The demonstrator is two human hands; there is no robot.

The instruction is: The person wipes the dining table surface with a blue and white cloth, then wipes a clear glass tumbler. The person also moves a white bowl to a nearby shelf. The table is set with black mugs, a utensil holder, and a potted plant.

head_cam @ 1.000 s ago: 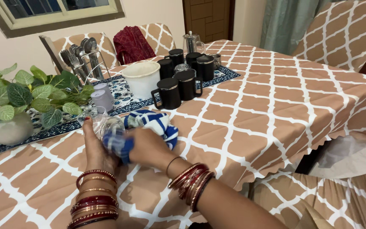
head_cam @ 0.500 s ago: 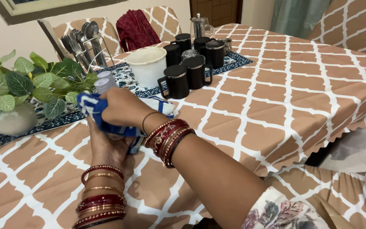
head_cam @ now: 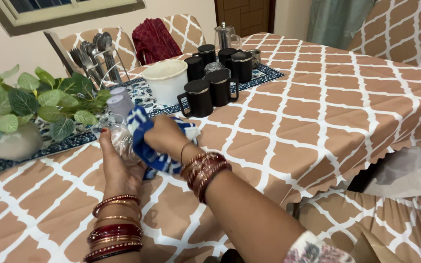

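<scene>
The left hand (head_cam: 118, 168) is cupping a clear glass (head_cam: 118, 136) above the tabletop (head_cam: 317, 107) while the right hand (head_cam: 164, 134), clutching the blue-and-white cloth (head_cam: 147, 148), is swinging back across it, wiping continuing.

Just one head-worn cam, looking down and forward from close above the desk (head_cam: 317, 112), window wall at top left.

We find open room on the tan lattice-patterned cloth surface (head_cam: 317, 107) rightward; black lidded mugs (head_cam: 215, 87), white plastic tub (head_cam: 165, 80) and green leafy plant (head_cam: 30, 104) block ahead.
</scene>
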